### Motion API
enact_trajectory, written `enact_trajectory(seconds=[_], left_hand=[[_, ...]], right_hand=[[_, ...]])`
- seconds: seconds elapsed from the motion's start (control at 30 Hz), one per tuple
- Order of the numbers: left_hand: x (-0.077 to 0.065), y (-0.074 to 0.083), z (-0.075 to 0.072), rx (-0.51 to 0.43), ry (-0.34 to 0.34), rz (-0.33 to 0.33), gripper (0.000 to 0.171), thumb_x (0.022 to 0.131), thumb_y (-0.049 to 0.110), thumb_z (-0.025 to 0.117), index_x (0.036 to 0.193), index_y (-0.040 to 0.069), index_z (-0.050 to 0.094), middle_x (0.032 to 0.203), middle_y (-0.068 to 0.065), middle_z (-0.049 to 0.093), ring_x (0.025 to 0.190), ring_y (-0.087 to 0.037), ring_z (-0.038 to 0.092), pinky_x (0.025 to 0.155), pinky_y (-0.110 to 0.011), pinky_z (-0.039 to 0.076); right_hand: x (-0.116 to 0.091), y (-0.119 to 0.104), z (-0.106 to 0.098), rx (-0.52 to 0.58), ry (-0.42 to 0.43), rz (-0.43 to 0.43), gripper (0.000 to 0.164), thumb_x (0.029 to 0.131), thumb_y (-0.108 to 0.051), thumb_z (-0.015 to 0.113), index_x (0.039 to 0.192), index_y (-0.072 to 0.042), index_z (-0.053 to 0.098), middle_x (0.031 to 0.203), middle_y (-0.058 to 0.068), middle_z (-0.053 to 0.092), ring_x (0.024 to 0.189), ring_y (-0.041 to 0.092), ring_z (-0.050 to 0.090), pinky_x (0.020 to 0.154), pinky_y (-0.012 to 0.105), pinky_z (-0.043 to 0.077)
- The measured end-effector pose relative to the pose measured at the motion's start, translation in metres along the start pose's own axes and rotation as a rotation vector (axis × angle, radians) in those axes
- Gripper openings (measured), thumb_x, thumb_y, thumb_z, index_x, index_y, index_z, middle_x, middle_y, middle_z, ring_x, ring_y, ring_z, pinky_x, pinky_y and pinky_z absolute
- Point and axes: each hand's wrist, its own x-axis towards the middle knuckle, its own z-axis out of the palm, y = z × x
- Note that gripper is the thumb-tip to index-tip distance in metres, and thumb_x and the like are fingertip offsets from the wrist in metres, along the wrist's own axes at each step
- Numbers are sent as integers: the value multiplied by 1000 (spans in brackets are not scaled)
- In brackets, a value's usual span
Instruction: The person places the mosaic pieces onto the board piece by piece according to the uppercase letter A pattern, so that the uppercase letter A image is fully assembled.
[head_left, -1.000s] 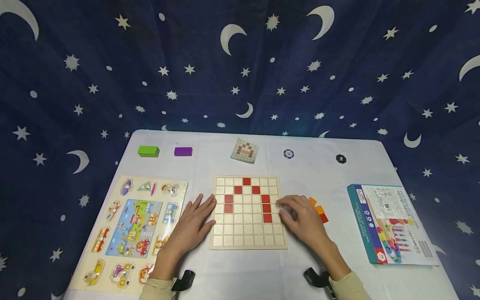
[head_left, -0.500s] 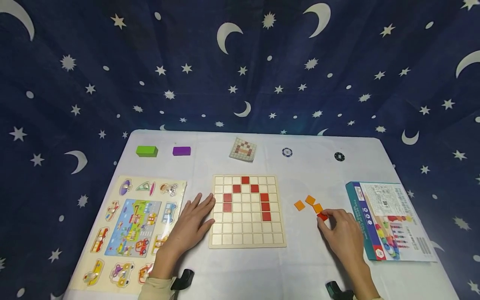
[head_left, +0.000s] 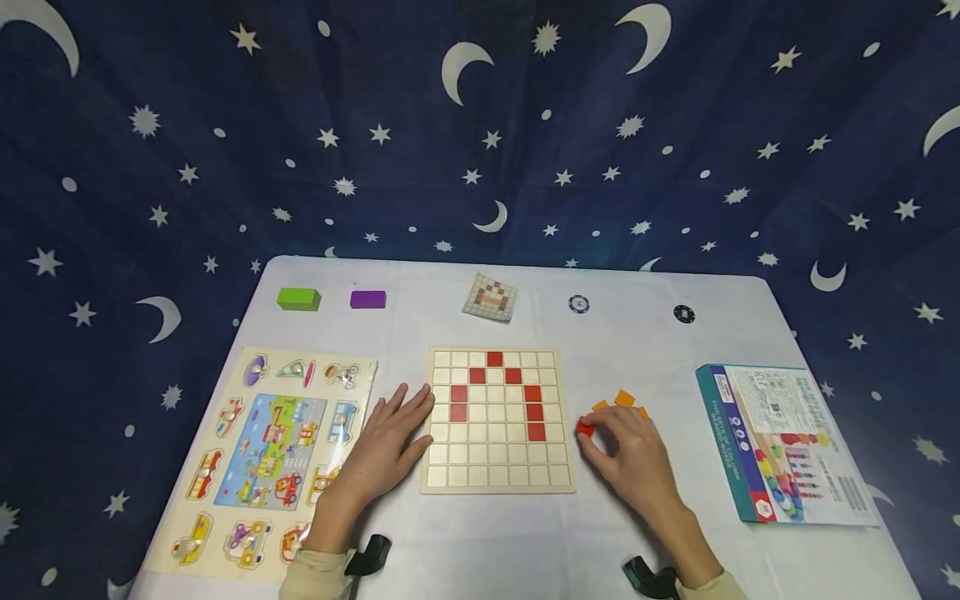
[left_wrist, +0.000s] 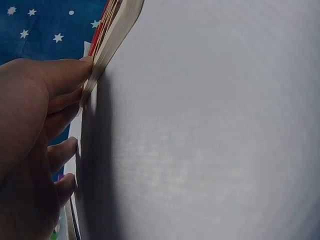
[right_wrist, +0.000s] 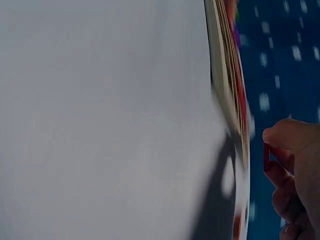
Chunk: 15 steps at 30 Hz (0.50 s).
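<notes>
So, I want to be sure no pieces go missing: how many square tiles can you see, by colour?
Red tiles: 9 (8 on the board, 1 in the fingers of the right hand)
Orange tiles: 3, some partly hidden
Total visible: 12

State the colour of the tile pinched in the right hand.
The tile is red, showing best in the head view.

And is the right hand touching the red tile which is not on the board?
Touching. The right wrist view shows the right hand pinching the red tile by its edges, between thumb and finger.
</notes>
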Motion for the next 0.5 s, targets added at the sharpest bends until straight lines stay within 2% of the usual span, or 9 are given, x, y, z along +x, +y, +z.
enact_trajectory(seconds=[0.17,0.3,0.4,0.5], left_hand=[[0,-1,2,7,1,-3,61,102,25,71,158,9,52,169,-6,47,163,-42,31,132,-67,24],[0,0,3,5,7,-5,61,102,26,71,158,10,52,169,-6,47,163,-41,32,133,-67,24],[0,0,2,2,2,-7,61,103,26,70,159,10,52,170,-5,46,163,-41,31,133,-66,23],[0,-1,1,5,-8,-11,61,103,26,69,159,10,51,170,-5,45,164,-40,30,133,-66,23]], right_hand=[[21,-53,37,67,-91,-219,21,81,-20,89,99,-20,78,101,-6,76,93,14,66,82,33,53],[36,-90,61,9,-173,-353,16,88,-26,86,102,-24,77,106,-9,76,99,12,67,81,30,55],[44,-108,75,-47,-214,-397,14,91,-29,84,103,-25,77,107,-10,76,98,10,66,77,26,52],[49,-117,83,-80,-239,-399,14,92,-31,84,103,-25,78,107,-11,76,97,9,65,76,25,50]])
